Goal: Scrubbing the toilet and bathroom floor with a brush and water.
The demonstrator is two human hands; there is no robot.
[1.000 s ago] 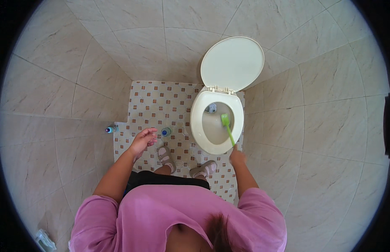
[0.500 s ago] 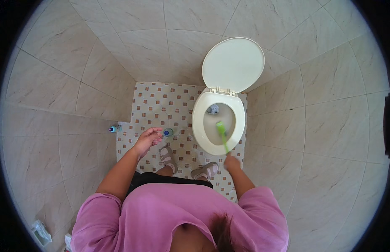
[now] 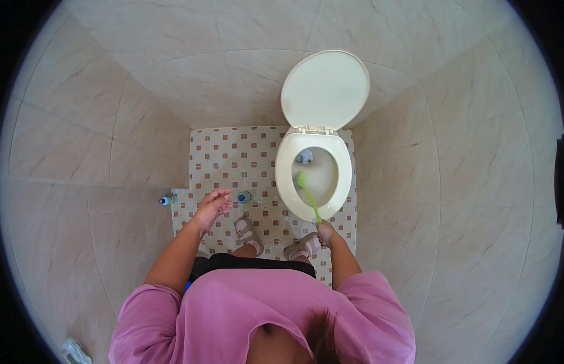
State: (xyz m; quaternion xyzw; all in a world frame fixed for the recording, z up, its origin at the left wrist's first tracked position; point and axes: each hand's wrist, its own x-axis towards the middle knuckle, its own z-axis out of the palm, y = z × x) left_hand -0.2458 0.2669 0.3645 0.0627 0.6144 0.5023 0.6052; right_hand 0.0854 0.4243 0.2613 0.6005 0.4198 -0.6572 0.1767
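Your right grip [image 3: 325,233] is closed around the end of the bright green long-handled brush [image 3: 311,200], just beyond the front edge of the cream oval toilet seat [image 3: 284,176]. Your left grip [image 3: 213,206] hangs in the air, fingers apart and loosely curled, holding nothing. The brush slants over the front of the seat into the pale toilet bowl [image 3: 323,171], its head near the bowl's left inner side; you cannot tell whether the bristles touch it. At the back of the bowl is a small bluish-white patch [image 3: 304,157], too small to make out. The cream oval lid [image 3: 326,90] is raised behind the seat. Near your left fingers, a clear bottle with a blue cap [image 3: 244,196] stands on the brown-and-white patterned tile floor [image 3: 224,155]; its contents are unclear.
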